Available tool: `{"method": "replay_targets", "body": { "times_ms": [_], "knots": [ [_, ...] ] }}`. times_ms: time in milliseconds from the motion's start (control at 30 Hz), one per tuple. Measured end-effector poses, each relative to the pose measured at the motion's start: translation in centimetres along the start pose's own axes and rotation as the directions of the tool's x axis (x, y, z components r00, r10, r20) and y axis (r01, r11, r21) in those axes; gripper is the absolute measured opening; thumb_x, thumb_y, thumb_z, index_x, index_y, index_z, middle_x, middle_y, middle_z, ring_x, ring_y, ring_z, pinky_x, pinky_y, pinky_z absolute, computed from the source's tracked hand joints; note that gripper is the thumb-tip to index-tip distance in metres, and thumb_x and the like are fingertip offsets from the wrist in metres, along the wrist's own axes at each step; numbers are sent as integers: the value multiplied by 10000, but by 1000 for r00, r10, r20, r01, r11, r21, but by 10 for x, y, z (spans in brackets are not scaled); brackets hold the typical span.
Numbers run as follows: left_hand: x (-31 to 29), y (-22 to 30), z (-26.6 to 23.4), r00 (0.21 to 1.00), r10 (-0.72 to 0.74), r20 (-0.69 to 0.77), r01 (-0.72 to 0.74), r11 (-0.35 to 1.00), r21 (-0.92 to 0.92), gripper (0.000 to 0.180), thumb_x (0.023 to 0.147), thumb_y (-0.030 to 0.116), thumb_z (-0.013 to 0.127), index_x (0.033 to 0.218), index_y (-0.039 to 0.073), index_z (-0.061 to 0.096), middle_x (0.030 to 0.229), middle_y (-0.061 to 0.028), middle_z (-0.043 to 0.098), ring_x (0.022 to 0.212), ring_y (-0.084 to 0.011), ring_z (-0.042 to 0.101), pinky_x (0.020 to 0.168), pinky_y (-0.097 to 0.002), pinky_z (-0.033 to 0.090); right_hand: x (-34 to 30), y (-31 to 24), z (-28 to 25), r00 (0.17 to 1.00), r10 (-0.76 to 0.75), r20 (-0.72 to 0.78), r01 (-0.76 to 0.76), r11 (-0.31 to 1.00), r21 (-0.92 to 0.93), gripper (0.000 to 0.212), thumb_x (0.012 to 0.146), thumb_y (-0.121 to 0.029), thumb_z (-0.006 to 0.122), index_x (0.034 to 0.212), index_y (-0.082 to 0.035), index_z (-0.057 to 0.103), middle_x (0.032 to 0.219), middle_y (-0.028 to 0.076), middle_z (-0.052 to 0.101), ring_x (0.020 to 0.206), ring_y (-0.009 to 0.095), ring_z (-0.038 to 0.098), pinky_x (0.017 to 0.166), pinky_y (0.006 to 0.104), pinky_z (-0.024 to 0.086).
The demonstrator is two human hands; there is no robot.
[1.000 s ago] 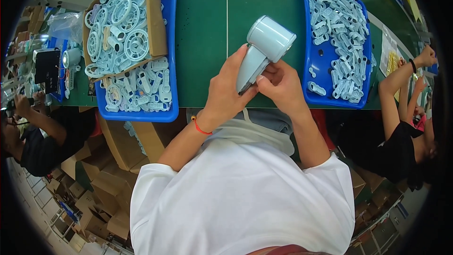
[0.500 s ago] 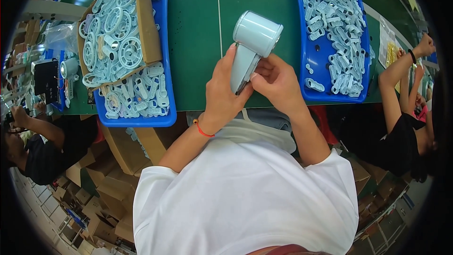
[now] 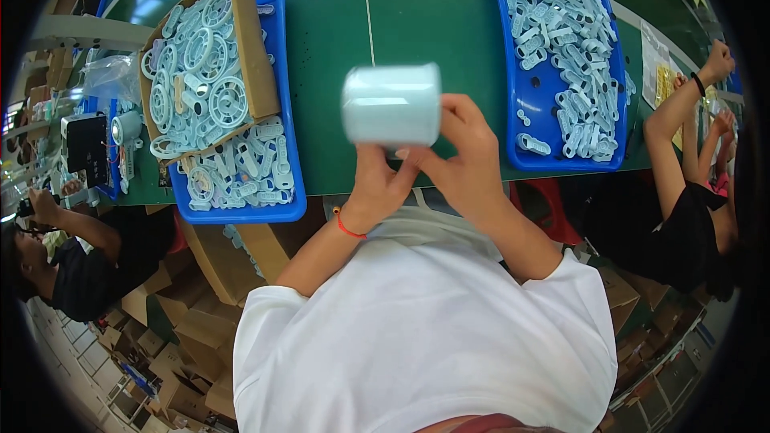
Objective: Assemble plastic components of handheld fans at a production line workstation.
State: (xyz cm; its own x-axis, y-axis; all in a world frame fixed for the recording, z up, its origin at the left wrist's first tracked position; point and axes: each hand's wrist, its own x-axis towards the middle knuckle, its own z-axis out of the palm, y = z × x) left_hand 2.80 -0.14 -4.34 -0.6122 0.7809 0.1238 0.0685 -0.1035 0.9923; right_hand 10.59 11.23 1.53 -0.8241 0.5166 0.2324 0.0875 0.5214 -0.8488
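Note:
A pale blue handheld appliance with a drum-shaped head is up in front of me, over the green table. Slight motion blur softens its outline, and its handle is hidden behind the head and my fingers. My left hand is closed around the lower part, below the drum. On the other side, my right hand grips it too: the fingers lie along the drum's right end and the thumb reaches under it toward my left thumb.
To the left, a blue tray of small pale blue parts carries a cardboard box full of rings and strips. Another blue tray with similar parts lies to the right. People sit at both sides; cartons stand on the floor behind.
The appliance has been turned, its drum now facing me and hiding the handle. It has moved slightly left and toward me. My right fingers have shifted up onto the drum's end.

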Motion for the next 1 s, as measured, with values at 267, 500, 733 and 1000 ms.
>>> {"method": "replay_targets", "body": {
  "times_ms": [267, 500, 733, 1000],
  "knots": [
    [24, -4, 5, 949, 248, -195, -298, 907, -298, 349, 813, 96, 640, 1068, 81, 403, 1132, -129, 463, 1061, -245, 510, 1006, -504, 360, -2, 8, 25, 886, -384, -259, 366, 923, -115, 416, 554, 87, 709, 937, -29, 595, 936, 99, 573, 831, 274, 570, 690, 346, 487],
    [22, -12, 3, 925, 338, -176, -374, 891, -256, 371, 800, 22, 627, 1076, 88, 388, 1040, -108, 501, 1013, -219, 524, 1022, -557, 327, -1, 2, 24, 888, -406, -217, 368, 909, -197, 378, 560, 59, 728, 897, -24, 576, 906, 101, 581, 825, 283, 573, 670, 347, 494],
    [16, -3, 6, 969, 150, -196, -215, 902, -374, 410, 777, -56, 607, 1090, 84, 383, 1071, -119, 495, 1070, -280, 509, 986, -489, 388, 6, 0, 19, 921, -352, -165, 339, 935, -103, 311, 567, 69, 719, 786, -19, 518, 851, 105, 564, 723, 257, 571, 592, 324, 482],
    [21, 6, 6, 981, -107, -161, 61, 962, -265, 348, 775, -83, 565, 1078, 39, 447, 1101, -115, 515, 1076, -264, 514, 898, -386, 467, -6, 18, 19, 961, -271, -60, 265, 959, -101, 300, 609, 23, 741, 776, -41, 499, 826, 100, 536, 556, 185, 504, 482, 267, 427]
  ]
}}
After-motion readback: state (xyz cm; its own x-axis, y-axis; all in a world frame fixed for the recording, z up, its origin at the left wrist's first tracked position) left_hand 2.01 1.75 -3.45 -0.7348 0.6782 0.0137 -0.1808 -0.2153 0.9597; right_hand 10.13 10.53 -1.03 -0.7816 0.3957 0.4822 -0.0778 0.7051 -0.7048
